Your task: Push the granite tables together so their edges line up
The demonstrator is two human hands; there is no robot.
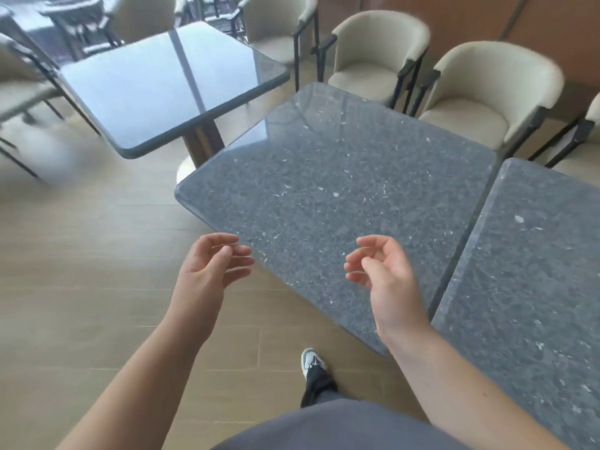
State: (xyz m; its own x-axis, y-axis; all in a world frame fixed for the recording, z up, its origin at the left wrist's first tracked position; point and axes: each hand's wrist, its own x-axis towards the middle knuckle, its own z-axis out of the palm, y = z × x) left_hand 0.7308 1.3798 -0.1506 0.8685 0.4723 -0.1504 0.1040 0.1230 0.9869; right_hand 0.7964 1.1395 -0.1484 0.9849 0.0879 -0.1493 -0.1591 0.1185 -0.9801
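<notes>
A grey speckled granite table point(331, 190) fills the middle of the head view. A second granite table point(532, 287) stands at its right, and a narrow dark gap runs between their facing edges. My left hand point(211, 271) hovers open just off the middle table's near-left edge, fingers curled, touching nothing. Above the same table's near corner, my right hand point(383, 274) is open too, palm turned inward, holding nothing.
A third granite table point(156, 89) on a pedestal stands apart at the upper left. Cream armchairs point(480, 89) line the far side, with more chairs at the far left. Wood-look floor point(97, 287) spreads at left. My foot point(313, 362) is near the table's corner.
</notes>
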